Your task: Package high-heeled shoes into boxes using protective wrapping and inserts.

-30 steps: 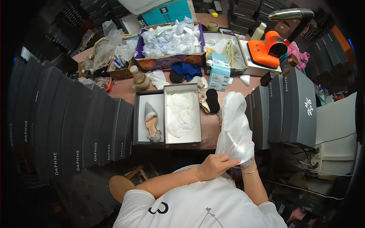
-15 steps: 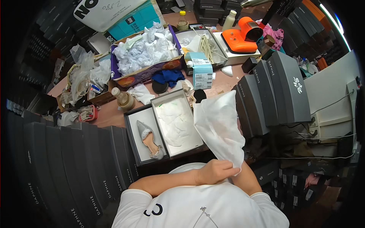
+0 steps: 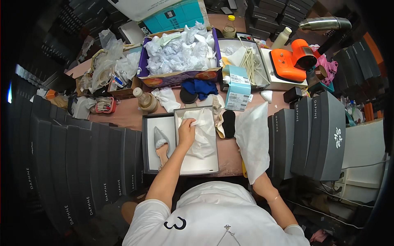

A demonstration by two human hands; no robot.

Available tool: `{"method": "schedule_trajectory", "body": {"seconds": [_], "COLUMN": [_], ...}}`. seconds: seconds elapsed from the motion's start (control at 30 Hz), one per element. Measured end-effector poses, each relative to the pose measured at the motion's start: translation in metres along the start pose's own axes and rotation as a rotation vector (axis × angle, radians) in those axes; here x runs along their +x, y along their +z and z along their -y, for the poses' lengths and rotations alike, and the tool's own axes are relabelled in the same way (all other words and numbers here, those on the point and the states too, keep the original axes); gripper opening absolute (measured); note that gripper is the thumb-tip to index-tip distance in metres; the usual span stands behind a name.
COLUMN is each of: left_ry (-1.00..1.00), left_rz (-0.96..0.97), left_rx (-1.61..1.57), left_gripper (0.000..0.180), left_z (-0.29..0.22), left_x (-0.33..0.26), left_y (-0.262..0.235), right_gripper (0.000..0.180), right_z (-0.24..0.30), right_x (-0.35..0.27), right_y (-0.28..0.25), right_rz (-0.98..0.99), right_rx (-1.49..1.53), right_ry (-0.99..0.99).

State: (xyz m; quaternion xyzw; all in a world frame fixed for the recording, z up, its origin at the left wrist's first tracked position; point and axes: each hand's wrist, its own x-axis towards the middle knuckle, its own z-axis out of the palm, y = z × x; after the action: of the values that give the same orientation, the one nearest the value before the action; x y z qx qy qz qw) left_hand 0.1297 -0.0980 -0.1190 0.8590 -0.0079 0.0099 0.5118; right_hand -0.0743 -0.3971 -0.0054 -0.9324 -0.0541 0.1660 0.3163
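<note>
At the bench's near edge stand two open box halves side by side. In the grey box point(image 3: 151, 141) lies one silver pointed shoe point(image 3: 161, 142), its heel end partly hidden by my left forearm. My left hand point(image 3: 187, 132) is over the box half to its right, a white-lined tray point(image 3: 201, 165), with its fingers closed on white tissue paper point(image 3: 204, 135). To the right, my right hand point(image 3: 264, 187) is closed round the lower end of a white cloth-like bag point(image 3: 253, 137), which stands up above the fist. Whether anything is inside the bag is hidden.
Stacked dark shoe boxes point(image 3: 82, 160) line the left, and more boxes point(image 3: 305, 137) stand at the right. Behind are a purple carton point(image 3: 180, 78) of crumpled paper, a glass bottle point(image 3: 145, 101), blue label sheets point(image 3: 238, 88), a black pad point(image 3: 229, 123) and an orange device point(image 3: 291, 61).
My left hand has let go of the white bag's lower edge and moved left to the tissue paper in the tray. The bag has shifted right with my right hand. The view has turned.
</note>
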Motion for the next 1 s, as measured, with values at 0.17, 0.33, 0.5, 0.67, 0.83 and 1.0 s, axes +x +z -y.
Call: {"method": "schedule_trajectory", "body": {"seconds": [0.17, 0.33, 0.5, 0.67, 0.83, 1.0], "left_ry": [0.45, 0.281, -0.512, -0.679, -0.611, -0.691], "left_rz": [-0.071, 0.13, 0.088, -0.16, -0.323, -0.246], "left_rx": [0.06, -0.051, -1.17, -1.172, -1.405, -1.314], "left_gripper": [0.032, 0.037, 0.055, 0.028, 0.032, 0.042], "left_z": [-0.106, -0.129, -0.122, -0.097, -0.052, -0.036], "left_x": [-0.067, -0.14, -0.184, -0.219, -0.287, -0.332], "left_y": [-0.033, -0.013, -0.064, -0.081, -0.131, -0.191], "right_gripper": [0.048, 0.035, 0.016, 0.019, 0.026, 0.014], "right_z": [0.051, 0.061, 0.101, 0.145, 0.186, 0.22], "right_x": [0.037, 0.112, 0.082, 0.045, 0.016, -0.017], "right_y": [-0.066, -0.015, 0.016, 0.074, 0.141, 0.172], "right_rz": [0.04, 0.185, -0.186, 0.115, 0.189, 0.308], "right_rx": [0.438, 0.965, 0.469, 0.54, 1.286, 0.665], "right_ry": [0.065, -0.017, -0.363, -0.329, 0.143, -0.267]}}
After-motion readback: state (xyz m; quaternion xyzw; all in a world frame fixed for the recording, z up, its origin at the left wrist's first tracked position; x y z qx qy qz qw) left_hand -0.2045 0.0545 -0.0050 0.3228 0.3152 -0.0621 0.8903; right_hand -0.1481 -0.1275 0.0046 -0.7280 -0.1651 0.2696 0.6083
